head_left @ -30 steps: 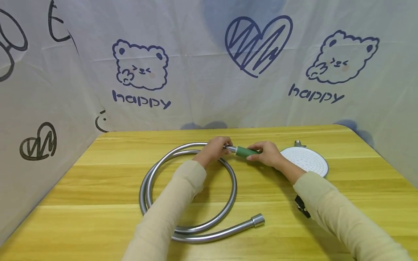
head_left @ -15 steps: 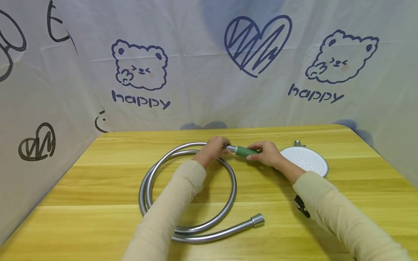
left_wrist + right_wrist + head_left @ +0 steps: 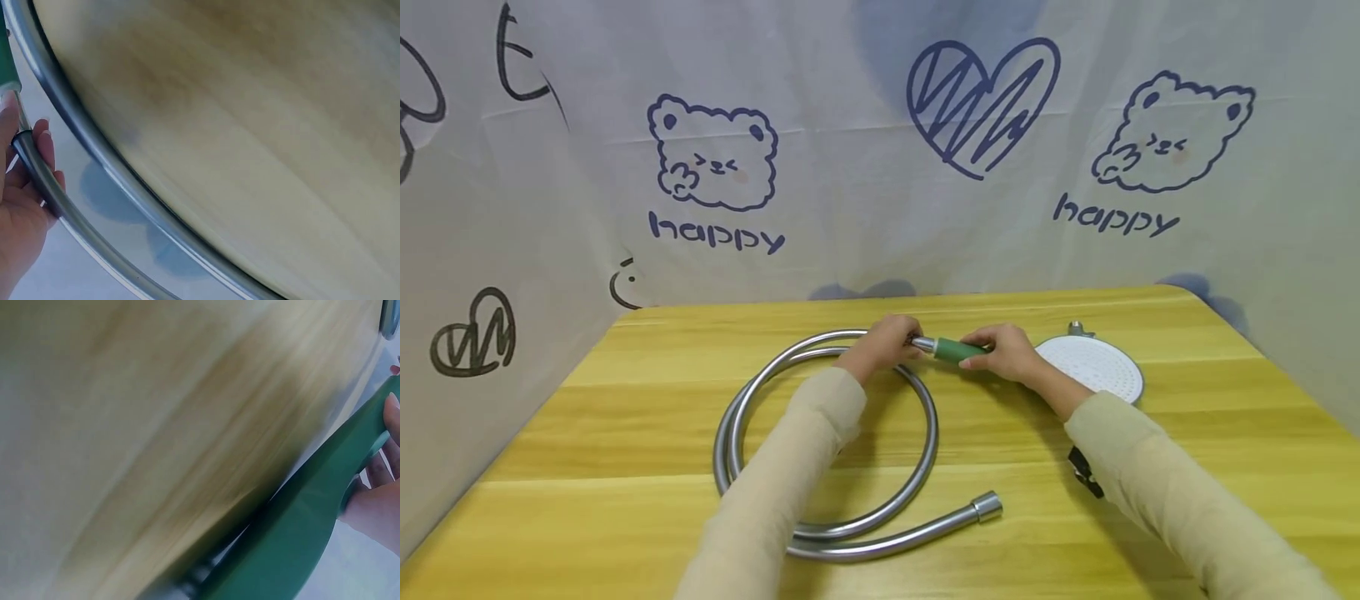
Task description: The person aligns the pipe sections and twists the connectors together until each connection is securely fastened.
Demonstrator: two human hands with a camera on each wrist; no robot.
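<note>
My left hand (image 3: pixel 891 340) pinches one end of a grey metal shower hose (image 3: pixel 934 433) where it meets the chrome end (image 3: pixel 923 343) of a green handle (image 3: pixel 953 351). In the left wrist view, the thumb lies on the chrome end and the fingers are behind the hose (image 3: pixel 75 231). My right hand (image 3: pixel 1011 354) grips the green handle, which passes behind it toward a white round shower head face (image 3: pixel 1093 367). The right wrist view shows the green body (image 3: pixel 281 531) widening away from the fingers. The hose's other end, a chrome nut (image 3: pixel 987 506), lies near the front.
A wooden table (image 3: pixel 580 433) bears everything, with the hose coiled in loops at its middle. A small metal fitting (image 3: pixel 1077 328) shows behind the white face. Below the right sleeve is a small black object (image 3: pixel 1085 473). Drawn-on white cloth (image 3: pixel 842 208) closes off the back.
The whole head view has shifted slightly, with the scene a little farther left. Both hands keep their hold at the joint of hose and handle, with hardly any movement.
</note>
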